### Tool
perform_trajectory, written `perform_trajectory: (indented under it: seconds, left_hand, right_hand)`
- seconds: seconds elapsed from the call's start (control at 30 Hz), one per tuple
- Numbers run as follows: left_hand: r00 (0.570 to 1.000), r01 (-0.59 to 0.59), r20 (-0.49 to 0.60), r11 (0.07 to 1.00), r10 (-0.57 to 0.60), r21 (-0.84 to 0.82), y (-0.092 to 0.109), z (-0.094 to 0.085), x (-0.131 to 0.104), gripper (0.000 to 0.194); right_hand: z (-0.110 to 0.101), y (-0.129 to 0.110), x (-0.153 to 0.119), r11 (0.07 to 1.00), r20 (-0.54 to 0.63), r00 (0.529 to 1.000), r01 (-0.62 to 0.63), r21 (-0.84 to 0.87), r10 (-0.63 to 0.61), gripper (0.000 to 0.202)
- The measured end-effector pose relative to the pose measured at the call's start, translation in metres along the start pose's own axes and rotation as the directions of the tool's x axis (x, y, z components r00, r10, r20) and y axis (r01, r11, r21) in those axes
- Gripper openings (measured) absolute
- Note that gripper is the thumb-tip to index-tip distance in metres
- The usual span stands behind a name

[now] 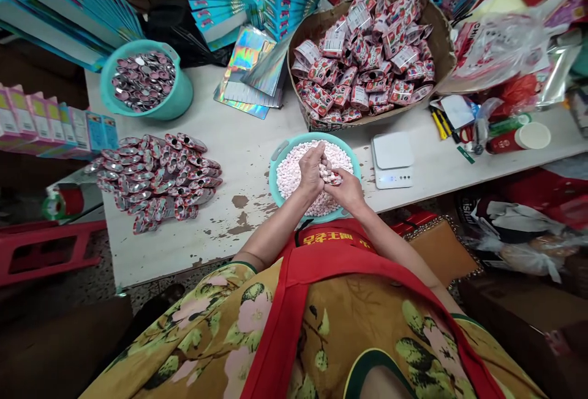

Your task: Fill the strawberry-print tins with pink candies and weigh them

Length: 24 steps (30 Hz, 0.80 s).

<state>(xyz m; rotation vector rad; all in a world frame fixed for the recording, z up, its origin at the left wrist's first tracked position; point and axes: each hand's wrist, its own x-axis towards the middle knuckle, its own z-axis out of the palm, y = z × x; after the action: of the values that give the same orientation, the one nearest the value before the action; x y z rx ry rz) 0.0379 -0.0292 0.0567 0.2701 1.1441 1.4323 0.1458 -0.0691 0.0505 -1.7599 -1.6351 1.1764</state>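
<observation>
Both my hands meet over a teal basin [274,186] filled with small pale pink candies [288,172]. My left hand [312,171] is curled around some of the candies, its fingers pointing up and inward. Pinched in my right hand [345,189] is a small red printed packet [335,179], tilted towards the left hand. Candies show between the two hands, at the packet's side. The packet's opening is too small to make out.
Right of the basin sits a white scale [392,160]. Behind stands a cardboard box [301,102] of printed packets. Rows of packets [160,172] lie left, near a teal bucket [177,95] of round pieces. A cup [533,136] lies far right.
</observation>
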Motion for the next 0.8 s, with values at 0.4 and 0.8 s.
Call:
perform_trajectory:
  seconds: [0.4, 0.8]
  left_hand:
    - [0.997, -0.081, 0.008, 0.994, 0.080, 0.069, 0.008, 0.015, 0.002, 0.057]
    - [0.997, -0.036, 0.064, 0.999, 0.034, 0.024, 0.013, 0.021, -0.002, 0.057]
  right_hand:
    - [-0.005, -0.001, 0.010, 0.998, -0.043, 0.998, 0.047, 0.039, -0.045, 0.033]
    - [-0.013, -0.005, 0.013, 0.993, -0.071, 0.992, 0.108, 0.055, -0.104, 0.033]
